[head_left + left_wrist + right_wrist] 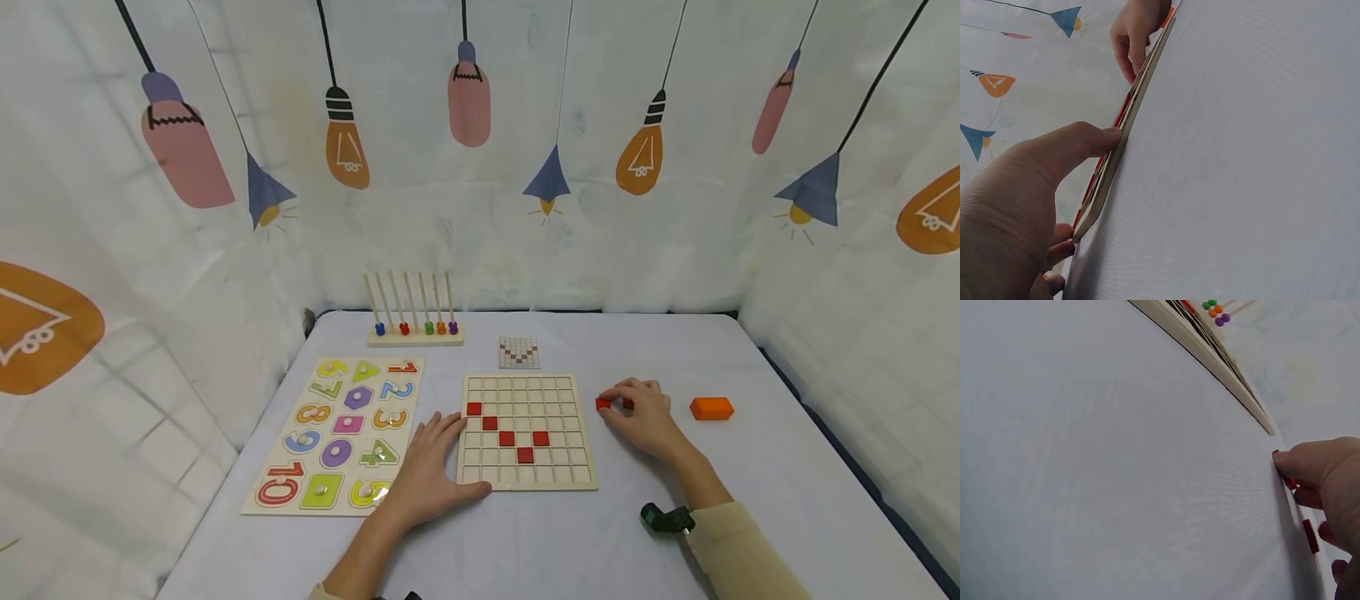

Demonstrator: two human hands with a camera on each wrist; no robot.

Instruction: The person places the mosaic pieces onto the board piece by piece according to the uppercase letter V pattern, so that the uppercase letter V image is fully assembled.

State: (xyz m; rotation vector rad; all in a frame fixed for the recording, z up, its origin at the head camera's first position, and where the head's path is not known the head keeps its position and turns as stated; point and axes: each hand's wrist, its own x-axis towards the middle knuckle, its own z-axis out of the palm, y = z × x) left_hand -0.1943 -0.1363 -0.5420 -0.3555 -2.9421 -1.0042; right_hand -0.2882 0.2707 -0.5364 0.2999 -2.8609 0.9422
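Observation:
A square wooden grid board point(528, 485) lies on the table, with several red tiles point(507, 438) set in its cells. My left hand point(427, 473) rests at the board's lower left corner, fingers along the left side and thumb on the near edge. To the right of the board, my right hand point(643, 418) pinches a small red tile point(603, 403) between thumb and forefinger, at table level. Another red tile point(1310, 536) lies beneath the same hand, partly hidden by the fingers in the head view.
A number and shape puzzle board point(347, 425) lies left of the grid. Behind are a peg stand with coloured beads point(416, 340) and a small pattern card point(519, 353). An orange block point(712, 408) sits to the right of my right hand.

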